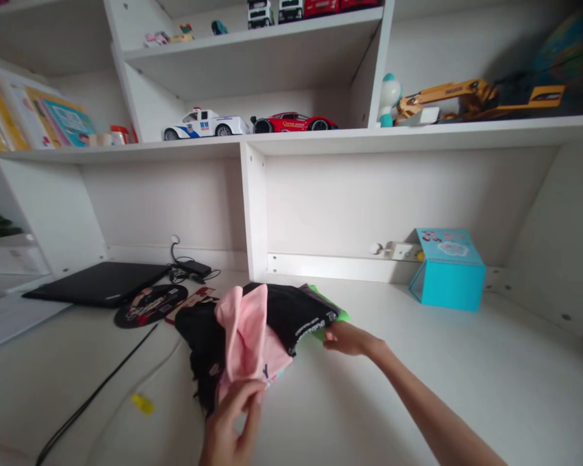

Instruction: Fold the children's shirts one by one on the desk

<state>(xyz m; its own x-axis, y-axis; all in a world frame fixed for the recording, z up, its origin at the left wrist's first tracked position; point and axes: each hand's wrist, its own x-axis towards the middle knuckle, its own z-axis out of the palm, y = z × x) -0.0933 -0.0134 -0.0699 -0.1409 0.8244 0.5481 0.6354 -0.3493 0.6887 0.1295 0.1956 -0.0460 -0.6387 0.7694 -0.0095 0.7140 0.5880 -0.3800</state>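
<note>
A soft pink cloth (pixel 245 333) stands up in folds on the white desk, on top of a black cloth (pixel 206 349). My left hand (pixel 233 414) pinches the lower edge of the pink cloth between thumb and fingers. More black cloth with white lettering (pixel 296 314) spreads to the right of it. A bright green cloth (pixel 317 332) shows from beneath that black part. My right hand (pixel 344 338) is closed at the right end of the pile, on the green cloth's edge beside the lettered corner; its fingertips are partly hidden.
A black laptop (pixel 102 283), a round dark disc (pixel 150 305) and a charger (pixel 194 267) lie at the left. Cables and a yellow tag (pixel 142 404) are nearer. A turquoise box (pixel 451 281) stands at the back right by a power strip (pixel 403 250). Shelves above hold toy vehicles (pixel 294 123).
</note>
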